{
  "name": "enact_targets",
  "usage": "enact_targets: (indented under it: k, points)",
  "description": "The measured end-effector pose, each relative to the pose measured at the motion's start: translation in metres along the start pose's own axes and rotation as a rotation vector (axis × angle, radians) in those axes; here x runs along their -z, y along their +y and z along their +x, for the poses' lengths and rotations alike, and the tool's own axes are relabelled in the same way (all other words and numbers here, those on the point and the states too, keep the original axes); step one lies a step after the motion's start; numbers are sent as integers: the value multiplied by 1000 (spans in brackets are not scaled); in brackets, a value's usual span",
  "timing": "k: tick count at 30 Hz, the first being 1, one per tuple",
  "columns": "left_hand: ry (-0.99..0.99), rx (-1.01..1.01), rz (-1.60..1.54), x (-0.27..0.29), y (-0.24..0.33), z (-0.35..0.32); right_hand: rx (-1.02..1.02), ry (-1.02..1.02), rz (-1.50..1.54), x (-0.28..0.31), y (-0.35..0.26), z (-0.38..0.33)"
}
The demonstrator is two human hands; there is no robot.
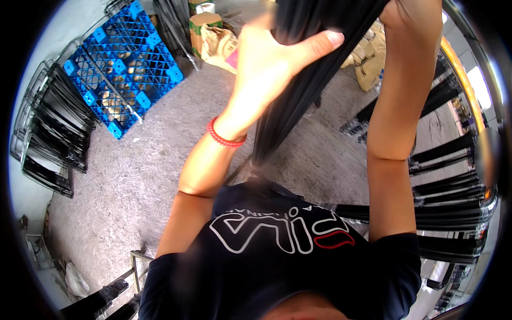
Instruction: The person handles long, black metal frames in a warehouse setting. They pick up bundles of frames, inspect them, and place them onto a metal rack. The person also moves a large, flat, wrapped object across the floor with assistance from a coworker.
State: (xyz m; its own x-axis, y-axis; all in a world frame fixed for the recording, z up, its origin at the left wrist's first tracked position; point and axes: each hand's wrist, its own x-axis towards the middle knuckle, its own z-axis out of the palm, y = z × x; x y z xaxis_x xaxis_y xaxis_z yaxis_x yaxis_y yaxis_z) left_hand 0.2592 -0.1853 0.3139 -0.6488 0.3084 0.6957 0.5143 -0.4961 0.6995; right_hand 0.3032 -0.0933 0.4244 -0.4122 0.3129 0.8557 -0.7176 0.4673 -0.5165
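Observation:
A tall bundle of long black rods (pixel 290 109) stands upright before my chest, its lower end near the floor and its top beyond the upper edge. My left hand (pixel 277 61), above a red bead bracelet (pixel 226 140), is closed round the bundle's left side. Its thumb lies across the front, and the other fingers are mostly hidden behind the rods. High on the right side, my right hand (pixel 402 15) grips the same bundle. The picture's upper edge cuts that hand off, and most of its fingers are out of sight.
A blue plastic pallet (pixel 120 66) leans at the far left, beside black metal frames (pixel 56 128) against the wall. Cardboard boxes (pixel 205 26) and brown sacks (pixel 370 69) lie ahead. Stacked black rod bundles (pixel 448 213) line a rack on the right. A metal stand (pixel 136 261) is near left.

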Motion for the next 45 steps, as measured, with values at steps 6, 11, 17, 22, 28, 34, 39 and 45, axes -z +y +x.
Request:
enact_targets:
  k: [6,11,17,22,28,34,39,45]
  points:
    - [-12,125,-25,90,-28,31,-119,178,-118,-87,42,13]
    - [-20,149,-72,168,-64,62,-219,250,-155,-163,79,20]
    - [-25,203,-99,238,-112,92,-106,249,-111,-232,144,20]
    - [-38,234,-101,263,-157,113,-190,340,-168,-261,182,17]
    - [-118,300,-316,286,-214,150,-243,262,-99,-280,247,30]
    - [-147,353,-338,265,-275,179,-187,286,-45,-256,313,44]
    - [-291,401,-327,253,-334,203,-268,382,-113,-240,357,56]
    - [-429,403,-337,243,-403,242,-251,456,-164,-228,428,76]
